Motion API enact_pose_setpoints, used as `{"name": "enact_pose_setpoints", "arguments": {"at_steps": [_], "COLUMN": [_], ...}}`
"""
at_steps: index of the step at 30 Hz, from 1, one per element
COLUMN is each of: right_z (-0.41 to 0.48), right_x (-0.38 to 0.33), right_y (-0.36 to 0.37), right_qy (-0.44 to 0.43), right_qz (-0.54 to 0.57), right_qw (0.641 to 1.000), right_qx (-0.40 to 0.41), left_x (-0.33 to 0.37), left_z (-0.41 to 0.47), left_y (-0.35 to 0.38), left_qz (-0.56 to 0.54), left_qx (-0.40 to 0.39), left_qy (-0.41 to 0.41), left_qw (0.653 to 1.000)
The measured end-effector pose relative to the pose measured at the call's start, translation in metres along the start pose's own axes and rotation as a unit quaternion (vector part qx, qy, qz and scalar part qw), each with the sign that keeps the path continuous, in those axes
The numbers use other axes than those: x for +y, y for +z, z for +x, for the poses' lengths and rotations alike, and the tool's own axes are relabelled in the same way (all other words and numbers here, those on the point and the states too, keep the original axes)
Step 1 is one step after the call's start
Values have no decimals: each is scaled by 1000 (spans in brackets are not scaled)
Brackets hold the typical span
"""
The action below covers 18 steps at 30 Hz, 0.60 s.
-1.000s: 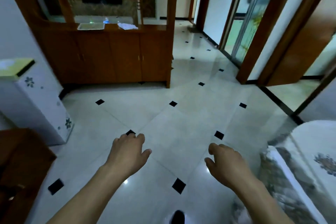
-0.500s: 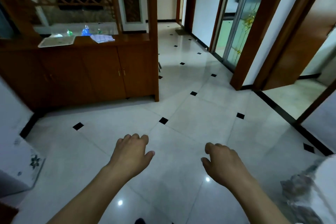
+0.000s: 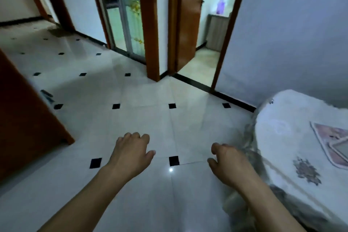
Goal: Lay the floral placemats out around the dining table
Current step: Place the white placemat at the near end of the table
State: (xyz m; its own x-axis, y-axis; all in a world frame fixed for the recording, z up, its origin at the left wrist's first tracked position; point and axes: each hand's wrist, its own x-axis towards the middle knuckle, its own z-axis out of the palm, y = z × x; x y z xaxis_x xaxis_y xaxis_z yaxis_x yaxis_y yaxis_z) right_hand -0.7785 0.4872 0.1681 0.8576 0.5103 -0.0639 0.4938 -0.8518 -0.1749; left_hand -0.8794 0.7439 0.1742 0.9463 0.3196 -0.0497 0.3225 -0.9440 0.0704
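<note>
Turning toward the table (image 3: pixel 293 118) at lower right, both hands empty: left hand (image 3: pixel 131 152) and right hand (image 3: pixel 228 162) loosely curled over glossy tiled floor (image 3: pixel 150 122). Worth squaring up before reaching. Draped in white, soft-looking cloth with floral motifs; what looks like one pinkish floral placemat (image 3: pixel 333 143) already lying flat near the edge.

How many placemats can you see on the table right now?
1. One placemat lies on the table at the far right, cut off by the picture's edge. More may sit out of view. Both hands are empty.
</note>
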Motion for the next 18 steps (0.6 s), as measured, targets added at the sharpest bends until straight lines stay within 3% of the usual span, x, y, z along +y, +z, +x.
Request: {"name": "enact_pose_setpoints", "arguments": {"at_steps": [5,18], "right_z": [38,155], "right_x": [75,261], "right_y": [-3,-39], "right_qy": [128,321], "right_qz": [26,31], "right_qw": [991,945], "right_qx": [15,51], "left_x": [64,284], "left_z": [118,362], "left_y": [5,11], "left_qz": [16,20], "left_qx": [-29,-51], "left_qy": [124,339], "left_qw": [992,939]}}
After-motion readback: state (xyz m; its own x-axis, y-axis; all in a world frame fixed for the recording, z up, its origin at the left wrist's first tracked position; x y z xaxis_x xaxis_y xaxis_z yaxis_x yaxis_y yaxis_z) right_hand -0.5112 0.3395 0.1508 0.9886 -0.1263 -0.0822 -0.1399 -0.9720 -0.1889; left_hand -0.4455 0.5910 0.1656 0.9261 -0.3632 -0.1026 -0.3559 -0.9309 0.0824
